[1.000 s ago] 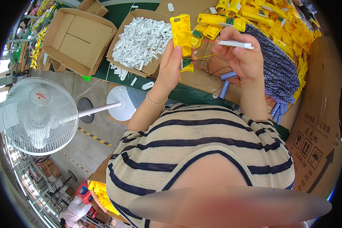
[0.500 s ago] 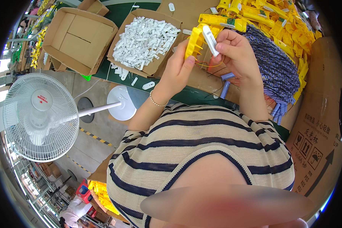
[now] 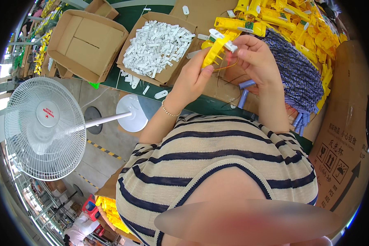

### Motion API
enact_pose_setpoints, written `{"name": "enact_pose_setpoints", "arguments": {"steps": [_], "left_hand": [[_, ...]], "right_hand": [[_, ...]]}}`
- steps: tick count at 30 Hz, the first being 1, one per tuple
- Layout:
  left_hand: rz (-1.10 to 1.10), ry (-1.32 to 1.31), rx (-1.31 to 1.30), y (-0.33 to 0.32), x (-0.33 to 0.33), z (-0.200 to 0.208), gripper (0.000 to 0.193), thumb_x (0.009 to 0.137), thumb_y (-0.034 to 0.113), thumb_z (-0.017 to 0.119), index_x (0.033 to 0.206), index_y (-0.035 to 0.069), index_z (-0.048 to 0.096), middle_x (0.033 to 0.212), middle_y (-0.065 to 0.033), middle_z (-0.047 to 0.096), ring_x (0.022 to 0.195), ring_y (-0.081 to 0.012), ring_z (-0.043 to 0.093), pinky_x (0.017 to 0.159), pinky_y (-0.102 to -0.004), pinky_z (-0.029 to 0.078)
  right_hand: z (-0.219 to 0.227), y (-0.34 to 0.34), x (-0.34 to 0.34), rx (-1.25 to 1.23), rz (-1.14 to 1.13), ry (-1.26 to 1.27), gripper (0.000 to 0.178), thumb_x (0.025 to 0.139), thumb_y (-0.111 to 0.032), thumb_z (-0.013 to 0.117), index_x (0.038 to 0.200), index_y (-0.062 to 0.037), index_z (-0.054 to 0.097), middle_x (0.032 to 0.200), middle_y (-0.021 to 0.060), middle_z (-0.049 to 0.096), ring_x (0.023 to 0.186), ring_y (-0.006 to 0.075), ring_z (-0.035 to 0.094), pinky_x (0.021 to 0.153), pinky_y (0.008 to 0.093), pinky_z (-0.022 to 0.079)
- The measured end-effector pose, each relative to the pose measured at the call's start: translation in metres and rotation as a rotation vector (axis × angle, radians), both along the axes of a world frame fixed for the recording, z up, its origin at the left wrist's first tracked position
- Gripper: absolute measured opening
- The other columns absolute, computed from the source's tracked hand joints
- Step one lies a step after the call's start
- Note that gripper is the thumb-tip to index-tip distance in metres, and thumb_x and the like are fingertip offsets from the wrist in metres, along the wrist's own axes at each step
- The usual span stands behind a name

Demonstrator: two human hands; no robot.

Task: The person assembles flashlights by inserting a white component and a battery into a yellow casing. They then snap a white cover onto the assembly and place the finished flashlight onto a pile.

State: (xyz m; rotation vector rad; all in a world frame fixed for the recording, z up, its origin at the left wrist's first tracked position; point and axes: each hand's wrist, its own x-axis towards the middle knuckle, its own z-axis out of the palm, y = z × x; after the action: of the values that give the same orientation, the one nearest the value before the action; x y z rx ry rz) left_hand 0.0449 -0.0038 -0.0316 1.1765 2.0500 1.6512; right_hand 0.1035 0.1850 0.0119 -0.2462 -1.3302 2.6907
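My left hand (image 3: 192, 78) is closed around one end of a yellow plastic housing (image 3: 211, 56), which has a row of thin prongs along its inner side. My right hand (image 3: 256, 57) pinches the end of a slim white plastic piece (image 3: 231, 46). The white piece lies slanted against the upper part of the housing, so some of it is hidden. Thin red and orange-yellow wires (image 3: 228, 67) hang between the two hands. Below my right hand, purple cylinders (image 3: 242, 99) with dark leads lie on cardboard.
A carton of white plastic pieces (image 3: 156, 47) stands left of my hands, beside a bare-bottomed carton (image 3: 86, 45). At right lie bundled purple cylinders with dark wires (image 3: 295, 74) and piled yellow housings (image 3: 307, 37). A white fan (image 3: 45, 127) stands at left; a tall carton (image 3: 344, 110) borders the right.
The white piece, earlier upright beside the housing, is now tilted and laid against it. My right hand has turned with it, and the housing has shifted slightly down.
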Motion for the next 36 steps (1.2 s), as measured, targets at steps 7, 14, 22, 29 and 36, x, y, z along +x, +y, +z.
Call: {"name": "enact_pose_setpoints", "arguments": {"steps": [7, 14, 22, 29, 36], "left_hand": [[-0.095, -0.103, 0.0, 0.003, 0.009, -0.001, 0.036, 0.093, 0.02, 0.046, 0.124, 0.0, 0.046, 0.094, -0.0091, 0.061, 0.083, -0.0155, 0.058, 0.077, -0.0286, 0.046], [0.074, -0.196, -0.036, 0.008, 0.01, 0.004, 0.039, 0.089, 0.014, 0.053, 0.124, -0.002, 0.046, 0.105, -0.0183, 0.058, 0.093, -0.0279, 0.059, 0.082, -0.0327, 0.047], [0.363, 0.534, 0.207, 0.006, -0.026, 0.022, 0.033, 0.077, 0.002, 0.067, 0.109, 0.003, 0.059, 0.103, -0.0113, 0.062, 0.082, -0.0241, 0.062, 0.08, -0.0323, 0.049], [0.354, 0.859, 0.213, 0.001, -0.033, 0.04, 0.02, 0.064, 0.009, 0.075, 0.083, 0.01, 0.067, 0.079, -0.0005, 0.067, 0.072, -0.0173, 0.061, 0.067, -0.0296, 0.042], [0.253, 0.89, 0.109, -0.012, -0.041, 0.057, 0.022, 0.065, 0.01, 0.075, 0.085, 0.01, 0.068, 0.082, -0.0007, 0.066, 0.072, -0.0175, 0.06, 0.068, -0.0304, 0.042]], "right_hand": [[-0.008, -0.007, -0.004, 0.857, -0.214, -0.037, 0.028, 0.079, -0.003, 0.068, 0.103, 0.0054, 0.06, 0.099, 0.012, 0.064, 0.084, 0.0131, 0.063, 0.076, 0.0238, 0.051], [-0.014, -0.019, -0.002, 0.532, -0.083, 0.111, 0.054, 0.08, -0.002, 0.066, 0.129, 0.0043, 0.045, 0.115, 0.0124, 0.059, 0.1, 0.0148, 0.059, 0.086, 0.0259, 0.048], [-0.001, -0.012, 0.005, 0.34, 0.258, 0.049, 0.055, 0.079, 0.003, 0.061, 0.131, 0.0036, 0.042, 0.112, 0.0132, 0.059, 0.1, 0.0146, 0.058, 0.085, 0.0265, 0.049], [0.003, -0.011, 0.006, 0.231, 0.315, 0.138, 0.048, 0.079, 0.004, 0.058, 0.126, 0.0032, 0.045, 0.112, 0.0135, 0.058, 0.103, 0.0173, 0.057, 0.086, 0.0281, 0.048], [0.003, -0.008, 0.005, 0.289, 0.337, 0.122, 0.052, 0.078, 0.002, 0.061, 0.127, 0.0035, 0.044, 0.113, 0.0129, 0.058, 0.104, 0.0184, 0.057, 0.088, 0.0296, 0.048]]}}
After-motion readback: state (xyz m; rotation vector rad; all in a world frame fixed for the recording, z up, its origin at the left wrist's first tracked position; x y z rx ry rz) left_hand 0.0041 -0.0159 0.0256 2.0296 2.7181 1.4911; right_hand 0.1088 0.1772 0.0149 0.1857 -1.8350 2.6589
